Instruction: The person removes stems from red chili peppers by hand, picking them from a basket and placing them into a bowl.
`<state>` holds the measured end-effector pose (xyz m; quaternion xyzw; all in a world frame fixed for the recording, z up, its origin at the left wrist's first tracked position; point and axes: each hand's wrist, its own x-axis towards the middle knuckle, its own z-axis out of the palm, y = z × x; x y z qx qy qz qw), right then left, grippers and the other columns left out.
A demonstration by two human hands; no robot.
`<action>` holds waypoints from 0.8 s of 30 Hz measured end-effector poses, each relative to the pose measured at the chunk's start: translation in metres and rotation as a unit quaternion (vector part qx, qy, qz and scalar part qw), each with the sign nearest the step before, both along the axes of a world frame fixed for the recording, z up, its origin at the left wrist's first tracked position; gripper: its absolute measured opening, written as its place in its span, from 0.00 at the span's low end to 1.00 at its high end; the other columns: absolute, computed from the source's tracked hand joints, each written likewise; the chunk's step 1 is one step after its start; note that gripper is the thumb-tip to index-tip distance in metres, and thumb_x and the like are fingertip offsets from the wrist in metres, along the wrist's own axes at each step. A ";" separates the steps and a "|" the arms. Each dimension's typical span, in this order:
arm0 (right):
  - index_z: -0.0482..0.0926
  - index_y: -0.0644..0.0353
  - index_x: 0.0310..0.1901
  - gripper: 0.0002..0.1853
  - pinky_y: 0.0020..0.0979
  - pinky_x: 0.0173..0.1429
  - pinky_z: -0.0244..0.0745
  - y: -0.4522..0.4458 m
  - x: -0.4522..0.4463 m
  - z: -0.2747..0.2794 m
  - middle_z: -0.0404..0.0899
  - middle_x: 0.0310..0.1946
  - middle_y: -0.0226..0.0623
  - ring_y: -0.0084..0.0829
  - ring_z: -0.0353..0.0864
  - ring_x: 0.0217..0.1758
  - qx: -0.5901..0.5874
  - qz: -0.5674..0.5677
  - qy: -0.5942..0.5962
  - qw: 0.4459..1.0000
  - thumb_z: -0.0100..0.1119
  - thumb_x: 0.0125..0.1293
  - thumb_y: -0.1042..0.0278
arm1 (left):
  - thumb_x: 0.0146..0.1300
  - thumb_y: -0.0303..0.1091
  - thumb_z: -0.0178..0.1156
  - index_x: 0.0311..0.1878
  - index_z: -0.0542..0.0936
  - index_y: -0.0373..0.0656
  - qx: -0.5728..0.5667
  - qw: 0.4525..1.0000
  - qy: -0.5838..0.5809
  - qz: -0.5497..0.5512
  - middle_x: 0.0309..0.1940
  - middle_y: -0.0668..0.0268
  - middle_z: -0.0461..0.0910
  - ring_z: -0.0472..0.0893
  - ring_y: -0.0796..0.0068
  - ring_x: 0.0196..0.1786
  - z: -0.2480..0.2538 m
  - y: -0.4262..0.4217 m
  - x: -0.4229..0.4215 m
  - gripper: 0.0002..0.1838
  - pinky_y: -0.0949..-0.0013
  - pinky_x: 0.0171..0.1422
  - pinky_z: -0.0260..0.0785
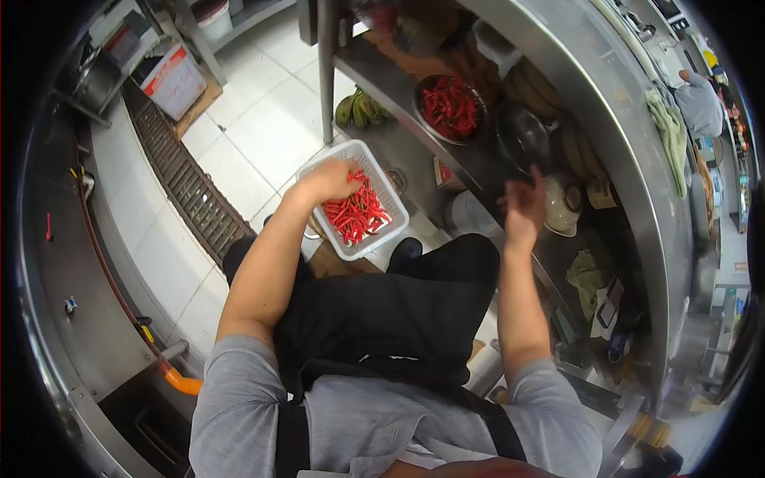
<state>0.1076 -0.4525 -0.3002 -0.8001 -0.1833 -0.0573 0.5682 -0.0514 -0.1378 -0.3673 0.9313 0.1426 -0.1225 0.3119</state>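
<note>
A white plastic basket (394, 213) between my knees holds many red chilies (358, 213). My left hand (335, 180) reaches into its upper left part with bent fingers over the chilies; what lies between the fingers is too small to tell. On the lower shelf to the right stands a bowl of red chilies (451, 107). My right hand (524, 209) is raised at that shelf's edge, slightly blurred, fingers apart and holding nothing. Just beyond its fingertips is a dark round bowl (523, 137).
A steel counter (629, 159) overhangs the shelf on the right. Green bananas (361, 109) lie behind the basket. A floor drain grate (187, 179) and a white container (173, 83) are at the left. Another person (699, 103) stands far right.
</note>
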 end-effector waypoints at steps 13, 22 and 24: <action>0.75 0.64 0.54 0.17 0.21 0.28 0.67 0.007 0.012 -0.001 0.82 0.30 0.33 0.20 0.79 0.26 -0.147 -0.037 0.053 0.987 0.57 0.67 0.67 | 0.51 0.41 0.58 0.49 0.80 0.39 0.060 0.980 0.061 0.179 0.47 0.49 0.81 0.80 0.52 0.52 -0.035 0.073 -0.003 0.23 0.57 0.57 0.72; 0.82 0.66 0.45 0.11 0.20 0.29 0.71 0.044 -0.020 0.032 0.84 0.32 0.36 0.20 0.80 0.27 -0.046 0.109 0.000 0.993 0.59 0.65 0.68 | 0.54 0.43 0.60 0.52 0.79 0.40 0.011 0.988 -0.040 0.147 0.44 0.47 0.82 0.81 0.52 0.49 -0.007 0.030 -0.037 0.24 0.60 0.56 0.73; 0.82 0.65 0.43 0.11 0.25 0.32 0.73 0.072 -0.012 0.049 0.84 0.32 0.39 0.24 0.81 0.26 -0.116 0.118 -0.058 0.984 0.59 0.64 0.68 | 0.55 0.43 0.60 0.53 0.79 0.40 0.004 0.990 -0.020 0.141 0.43 0.47 0.82 0.81 0.52 0.48 -0.001 0.024 -0.042 0.24 0.60 0.56 0.73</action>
